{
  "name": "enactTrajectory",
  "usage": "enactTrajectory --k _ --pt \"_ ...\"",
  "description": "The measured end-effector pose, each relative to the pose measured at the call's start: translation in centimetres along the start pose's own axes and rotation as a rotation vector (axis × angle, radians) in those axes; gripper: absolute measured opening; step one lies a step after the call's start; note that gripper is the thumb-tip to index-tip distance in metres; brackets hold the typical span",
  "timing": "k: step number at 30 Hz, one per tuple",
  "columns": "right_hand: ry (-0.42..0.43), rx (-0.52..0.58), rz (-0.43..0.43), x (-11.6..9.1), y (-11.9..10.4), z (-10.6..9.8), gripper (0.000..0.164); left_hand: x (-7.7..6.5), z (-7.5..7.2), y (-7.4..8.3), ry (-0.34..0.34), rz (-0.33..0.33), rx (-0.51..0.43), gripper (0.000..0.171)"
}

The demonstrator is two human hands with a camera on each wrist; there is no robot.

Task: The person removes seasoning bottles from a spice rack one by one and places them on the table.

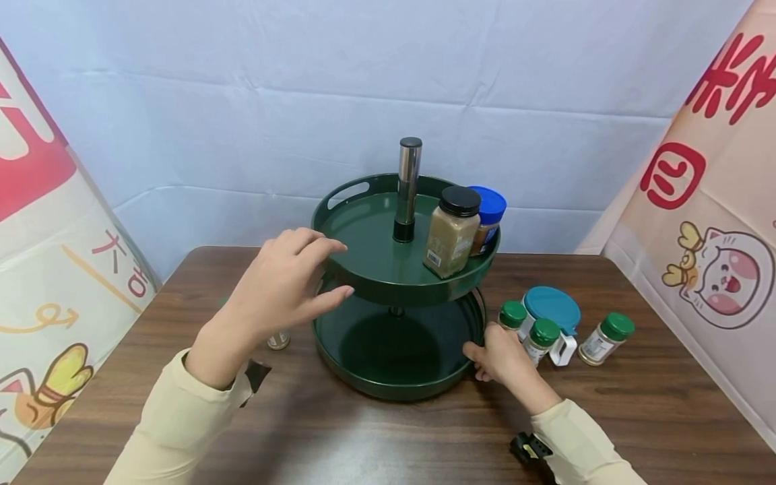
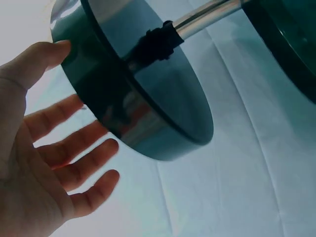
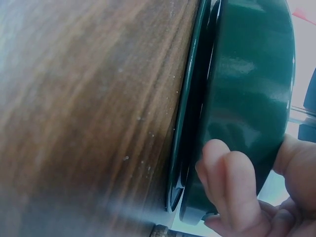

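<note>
A green two-tier turntable rack [image 1: 370,236] with a metal post stands on the table. My right hand [image 1: 500,353] grips the lower tray [image 1: 388,387] at its right side, the thumb over the rim and bent fingers [image 3: 239,180] against the outer wall. My left hand [image 1: 275,286] is at the left edge of the upper tray, thumb and fingers spread apart; in the left wrist view its thumb overlaps the tray wall [image 2: 94,64]. On the upper tray, at the right, a square jar with a black lid [image 1: 451,236] stands beside a blue-lidded jar [image 1: 490,209].
Right of the rack stand several green-capped spice bottles [image 1: 600,343] and a container with a teal lid [image 1: 552,308]. A small bottle [image 1: 279,340] is partly hidden behind my left wrist. White cloth [image 1: 242,135] hangs behind the wooden table [image 1: 364,438].
</note>
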State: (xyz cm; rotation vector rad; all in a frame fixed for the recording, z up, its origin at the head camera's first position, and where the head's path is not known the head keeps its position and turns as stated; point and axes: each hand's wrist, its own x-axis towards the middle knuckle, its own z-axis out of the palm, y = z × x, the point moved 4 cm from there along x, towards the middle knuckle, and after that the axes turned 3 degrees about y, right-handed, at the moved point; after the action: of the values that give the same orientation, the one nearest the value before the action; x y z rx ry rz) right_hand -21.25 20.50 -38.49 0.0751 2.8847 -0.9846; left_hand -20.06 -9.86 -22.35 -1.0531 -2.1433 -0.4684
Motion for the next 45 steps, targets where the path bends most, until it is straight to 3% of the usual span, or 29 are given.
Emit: enactTrajectory --k 10,17,21,32,45 --pt "0.000 -0.001 0.002 0.1 0.0 0.0 0.019 1.5 1.6 1.6 -0.043 0.085 -0.046 0.038" --pt "0.006 -0.002 -0.005 0.1 0.1 -0.1 0.020 2.4 2.8 2.8 0.014 0.223 -0.115 0.027" --pt "0.004 0.003 -0.008 0.1 0.0 -0.1 0.020 2.5 3.3 3.4 0.021 0.270 -0.149 0.021" --pt "0.014 -0.007 -0.018 0.1 0.0 0.0 0.020 2.4 3.5 3.8 -0.015 0.265 -0.125 0.016" --pt "0.010 -0.005 -0.008 0.0 -0.1 0.1 0.021 1.6 2.9 3.1 0.016 0.228 -0.098 0.015"
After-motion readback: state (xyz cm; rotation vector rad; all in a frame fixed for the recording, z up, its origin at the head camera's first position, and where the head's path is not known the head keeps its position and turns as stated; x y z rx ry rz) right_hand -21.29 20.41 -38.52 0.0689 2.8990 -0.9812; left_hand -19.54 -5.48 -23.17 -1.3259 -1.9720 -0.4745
